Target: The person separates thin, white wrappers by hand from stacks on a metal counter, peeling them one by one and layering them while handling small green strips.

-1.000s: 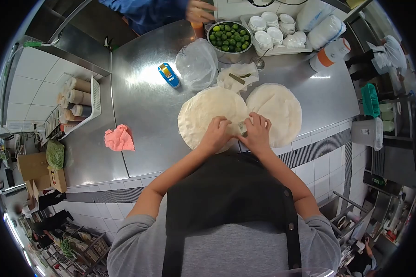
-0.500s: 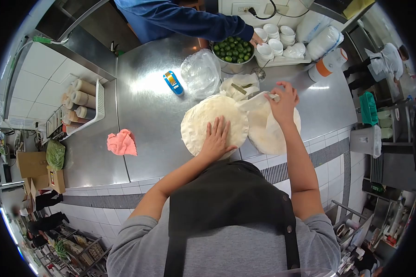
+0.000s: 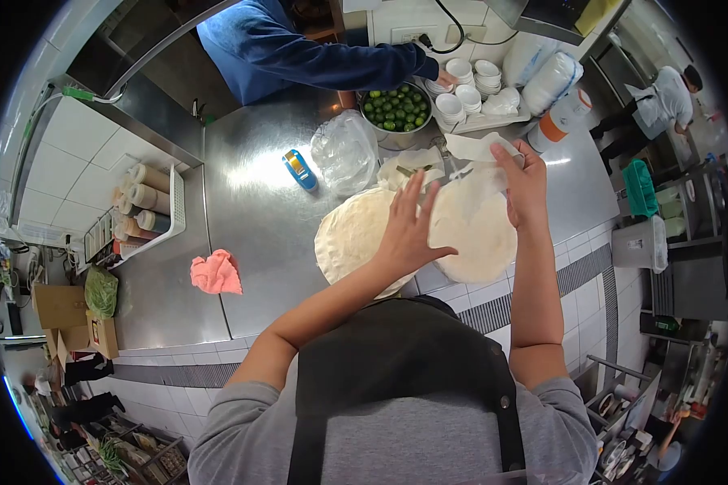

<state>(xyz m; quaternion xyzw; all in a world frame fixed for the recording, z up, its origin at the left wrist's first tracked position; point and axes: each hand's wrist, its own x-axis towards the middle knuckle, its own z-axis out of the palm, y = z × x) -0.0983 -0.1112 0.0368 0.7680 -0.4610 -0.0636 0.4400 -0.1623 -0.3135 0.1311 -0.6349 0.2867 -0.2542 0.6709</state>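
Note:
Two round, flat, cream-coloured dough sheets lie side by side on the steel counter, the left one (image 3: 352, 238) wrinkled at its rim, the right one (image 3: 481, 242) smoother. Over the inner edges of both, my left hand (image 3: 408, 234) hovers with spread fingers and holds nothing. My right hand (image 3: 522, 174) pinches a thin whitish sheet (image 3: 473, 149) above the far side of the right dough. Beyond the doughs lies a crumpled pale wrapper (image 3: 392, 171) with dark green strips on it.
A clear plastic bag (image 3: 344, 149), a blue tape dispenser (image 3: 300, 170) and a pink cloth (image 3: 216, 272) lie on the counter. Behind stand a pot of limes (image 3: 396, 113) and white cups (image 3: 467, 97), which a co-worker's hand (image 3: 446, 78) touches. Bottles (image 3: 148, 198) fill a basket at left.
My left hand has lifted off the left dough and moved right. My right hand has raised the thin sheet and drawn it away, baring more of the right dough.

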